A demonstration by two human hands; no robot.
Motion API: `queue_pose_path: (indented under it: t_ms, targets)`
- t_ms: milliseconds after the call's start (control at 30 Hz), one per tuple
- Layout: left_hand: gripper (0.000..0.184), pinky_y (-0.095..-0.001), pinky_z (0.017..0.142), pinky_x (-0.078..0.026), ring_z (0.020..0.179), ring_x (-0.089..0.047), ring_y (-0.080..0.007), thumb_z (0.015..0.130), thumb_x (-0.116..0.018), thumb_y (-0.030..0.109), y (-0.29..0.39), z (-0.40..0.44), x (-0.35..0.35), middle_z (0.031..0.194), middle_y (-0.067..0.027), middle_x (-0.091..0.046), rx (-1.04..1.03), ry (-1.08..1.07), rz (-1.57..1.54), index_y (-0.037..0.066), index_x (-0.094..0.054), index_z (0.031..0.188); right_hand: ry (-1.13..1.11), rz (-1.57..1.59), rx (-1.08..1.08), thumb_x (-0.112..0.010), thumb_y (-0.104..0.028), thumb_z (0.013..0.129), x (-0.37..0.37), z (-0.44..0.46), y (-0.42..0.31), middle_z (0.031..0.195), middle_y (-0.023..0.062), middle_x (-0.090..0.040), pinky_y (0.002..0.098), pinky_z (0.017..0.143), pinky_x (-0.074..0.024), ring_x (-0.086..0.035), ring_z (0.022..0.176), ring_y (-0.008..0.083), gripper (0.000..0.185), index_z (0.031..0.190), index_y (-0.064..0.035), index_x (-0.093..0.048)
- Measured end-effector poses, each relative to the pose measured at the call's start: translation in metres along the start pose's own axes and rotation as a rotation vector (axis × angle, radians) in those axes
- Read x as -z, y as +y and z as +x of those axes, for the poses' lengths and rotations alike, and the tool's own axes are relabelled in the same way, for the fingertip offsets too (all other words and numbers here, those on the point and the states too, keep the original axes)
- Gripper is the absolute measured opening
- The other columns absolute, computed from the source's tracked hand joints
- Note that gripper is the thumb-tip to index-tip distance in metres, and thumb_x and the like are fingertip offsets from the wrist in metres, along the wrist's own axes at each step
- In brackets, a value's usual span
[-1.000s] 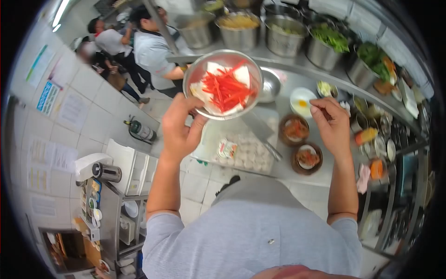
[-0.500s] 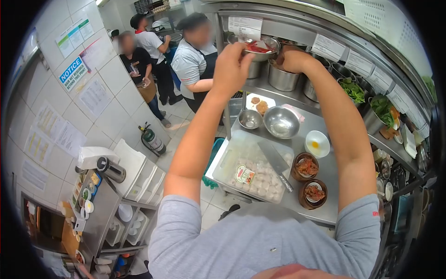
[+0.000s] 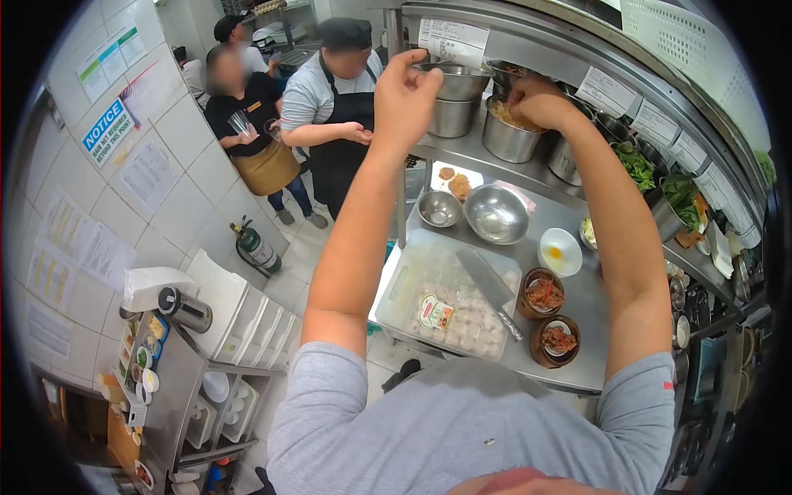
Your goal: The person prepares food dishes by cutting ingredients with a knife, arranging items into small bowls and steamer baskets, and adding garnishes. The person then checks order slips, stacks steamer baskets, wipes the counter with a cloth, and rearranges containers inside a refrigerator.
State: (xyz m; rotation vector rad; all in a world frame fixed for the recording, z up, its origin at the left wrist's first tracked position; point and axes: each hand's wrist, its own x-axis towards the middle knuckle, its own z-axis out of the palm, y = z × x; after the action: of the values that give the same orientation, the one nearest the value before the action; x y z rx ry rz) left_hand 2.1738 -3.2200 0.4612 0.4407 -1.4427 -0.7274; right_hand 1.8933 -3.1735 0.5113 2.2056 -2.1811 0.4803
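Note:
My left hand is raised at the shelf, its fingers closed on the near-left rim of a steel bowl held above a steel pot. My right hand reaches into another steel pot with yellowish shredded food; its fingertips are partly hidden there. On the counter below lie a large knife across a lidded plastic tub, a small steel bowl, a larger one and a white bowl with yolk-like yellow in it.
Two brown bowls of reddish food stand right of the tub. Pots of green leaves line the shelf. Co-workers stand at the upper left, one in a black apron. A fire extinguisher is by the wall.
From in front of me, the bowl with red strips has risen to the shelf in my left hand. My right hand has moved up into the pot. The co-workers have shifted.

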Motion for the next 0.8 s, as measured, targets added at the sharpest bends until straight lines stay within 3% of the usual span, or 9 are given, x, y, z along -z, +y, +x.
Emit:
queue_pose_path:
  t_ms: [67, 267, 333, 500, 533, 567, 633, 667, 800]
  targets:
    - [0.050, -0.0249, 0.062, -0.046, 0.070, -0.060, -0.0066, 0.092, -0.080, 0.012, 0.016, 0.003, 0.003, 0.083, -0.0008, -0.069, 0.247, -0.083, -0.191, -0.009, -0.064, 0.135, 0.099, 0.044, -0.017, -0.080, -0.026, 0.083, -0.001, 0.000, 0.008, 0.106, 0.0155, -0.081, 0.0393, 0.090, -0.0588, -0.076, 0.099, 0.0282, 0.027, 0.104, -0.0082, -0.082]
    - [0.044, -0.0233, 0.052, -0.038, 0.062, -0.054, -0.0057, 0.094, -0.077, 0.005, 0.030, -0.004, 0.005, 0.086, -0.0001, -0.064, 0.218, -0.125, -0.333, -0.006, -0.061, 0.134, 0.116, 0.152, -0.072, -0.081, -0.027, 0.086, -0.006, -0.010, 0.016, 0.109, 0.0122, -0.081, 0.0385, 0.092, -0.0577, -0.076, 0.103, 0.0268, 0.032, 0.114, -0.0098, -0.080]
    - [0.042, -0.0231, 0.052, -0.038, 0.062, -0.054, -0.0056, 0.094, -0.077, 0.004, 0.039, -0.003, 0.008, 0.087, 0.0002, -0.064, 0.185, -0.100, -0.323, -0.005, -0.061, 0.132, 0.303, 0.448, 0.002, -0.079, -0.024, 0.091, -0.012, -0.017, 0.016, 0.097, 0.0058, -0.077, 0.0309, 0.081, -0.0562, -0.070, 0.088, 0.0170, 0.027, 0.109, -0.0036, -0.079]
    - [0.039, -0.0229, 0.059, -0.045, 0.073, -0.059, -0.0062, 0.094, -0.075, 0.002, 0.066, 0.002, 0.021, 0.096, -0.0031, -0.069, 0.172, -0.144, -0.280, -0.004, -0.067, 0.133, 0.181, 0.962, -0.129, -0.076, -0.013, 0.098, 0.004, -0.042, -0.008, 0.091, 0.0010, -0.073, 0.0220, 0.063, -0.0490, -0.061, 0.072, 0.0074, 0.019, 0.112, -0.0003, -0.076]
    - [0.041, -0.0264, 0.069, -0.053, 0.090, -0.069, -0.0136, 0.095, -0.074, 0.002, 0.066, 0.007, 0.025, 0.110, -0.0086, -0.075, 0.173, -0.219, -0.393, -0.003, -0.070, 0.135, 0.199, 1.149, -0.158, -0.076, -0.011, 0.100, 0.004, -0.046, -0.010, 0.092, 0.0013, -0.073, 0.0214, 0.063, -0.0507, -0.062, 0.073, 0.0067, 0.019, 0.115, 0.0007, -0.076]
    - [0.041, -0.0264, 0.069, -0.053, 0.090, -0.069, -0.0136, 0.095, -0.074, 0.002, 0.065, 0.007, 0.028, 0.110, -0.0086, -0.075, 0.182, -0.221, -0.391, -0.003, -0.070, 0.135, 0.218, 1.336, -0.189, -0.076, -0.009, 0.101, 0.002, -0.051, -0.010, 0.092, 0.0016, -0.073, 0.0209, 0.063, -0.0524, -0.062, 0.073, 0.0061, 0.019, 0.118, 0.0018, -0.075]
    - [0.078, -0.0362, 0.123, -0.042, 0.149, -0.054, -0.0258, 0.090, -0.070, -0.001, 0.073, 0.008, 0.031, 0.162, -0.0185, -0.057, 0.209, -0.264, -0.322, 0.006, -0.052, 0.166, 0.187, 1.432, -0.196, -0.075, -0.008, 0.104, 0.001, -0.060, -0.007, 0.095, 0.0020, -0.073, 0.0183, 0.064, -0.0547, -0.063, 0.074, 0.0050, 0.017, 0.117, 0.0021, -0.074]
    - [0.076, -0.0369, 0.112, -0.050, 0.138, -0.061, -0.0259, 0.087, -0.067, -0.002, 0.085, 0.012, 0.032, 0.160, -0.0170, -0.060, 0.172, -0.331, -0.284, 0.001, -0.054, 0.162, 0.174, 1.502, -0.167, -0.075, -0.010, 0.105, 0.001, -0.069, -0.009, 0.096, 0.0021, -0.073, 0.0176, 0.064, -0.0547, -0.063, 0.075, 0.0049, 0.016, 0.116, 0.0017, -0.074]
    - [0.077, -0.0376, 0.113, -0.050, 0.138, -0.061, -0.0284, 0.086, -0.067, -0.003, 0.086, 0.011, 0.024, 0.160, -0.0172, -0.059, -0.019, -0.351, -0.316, 0.000, -0.054, 0.162, 0.073, 1.665, -0.054, -0.074, -0.012, 0.106, -0.007, -0.109, 0.004, 0.099, 0.0023, -0.072, 0.0171, 0.067, -0.0564, -0.063, 0.078, 0.0037, 0.016, 0.114, 0.0018, -0.073]
